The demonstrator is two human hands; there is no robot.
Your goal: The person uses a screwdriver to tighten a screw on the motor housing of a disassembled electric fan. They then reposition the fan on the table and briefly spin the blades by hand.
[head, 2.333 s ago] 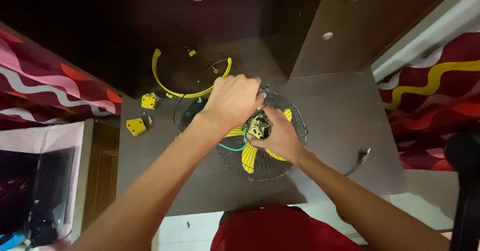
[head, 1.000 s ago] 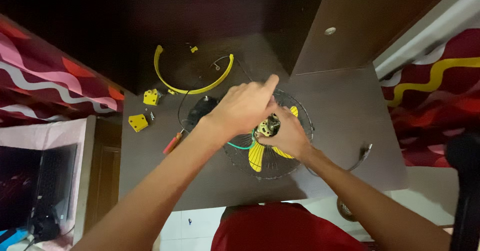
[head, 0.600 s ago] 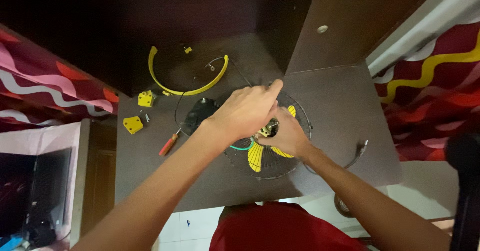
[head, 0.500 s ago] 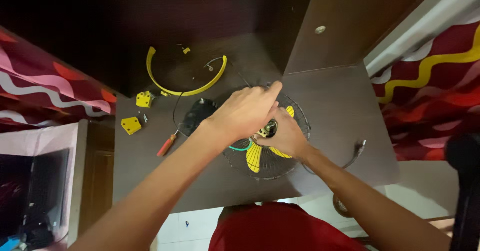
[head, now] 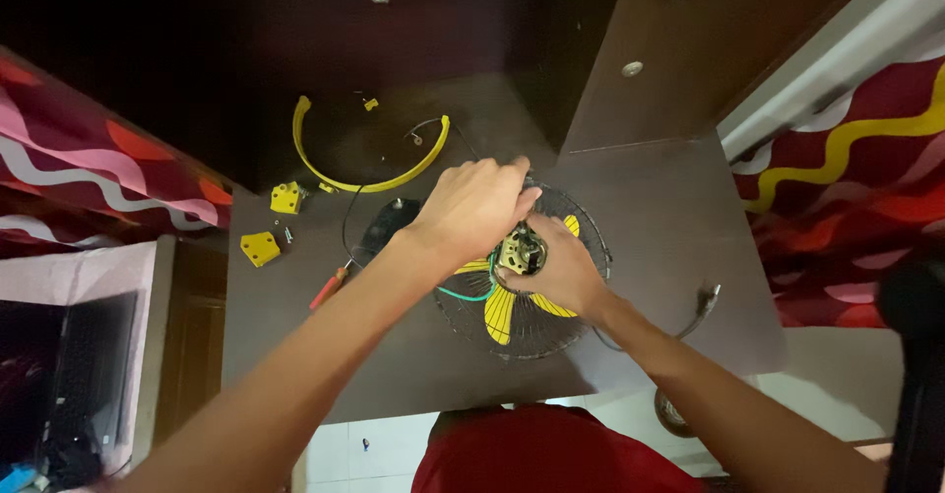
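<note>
Dark brown table (head: 679, 257) in a dim corner, red wavy-patterned cloth on both sides.
Small fan (head: 522, 296) lying mid-table: black wire grille, yellow blades, motor partly hidden by both hands. Left hand (head: 472, 208) curled over the fan's top, grip unclear; right hand (head: 561, 272) closed around the motor (head: 520, 250). Beyond the fan, a yellow ring (head: 364, 173); left of it, an orange-handled screwdriver (head: 330, 286).

Fan guard with blades (head: 512, 311): centre of table (head: 689, 208). Motor (head: 520, 251): at guard's centre, between left hand (head: 472, 208) at 11 o'clock and right hand (head: 556, 275) at 4. Curved ring (head: 364, 170): at 10 o'clock, behind. Two small brackets (head: 276, 222): at 9 o'clock. Screwdriver (head: 328, 287): between brackets and guard. Cable plug (head: 707, 298): at 3 o'clock.
</note>
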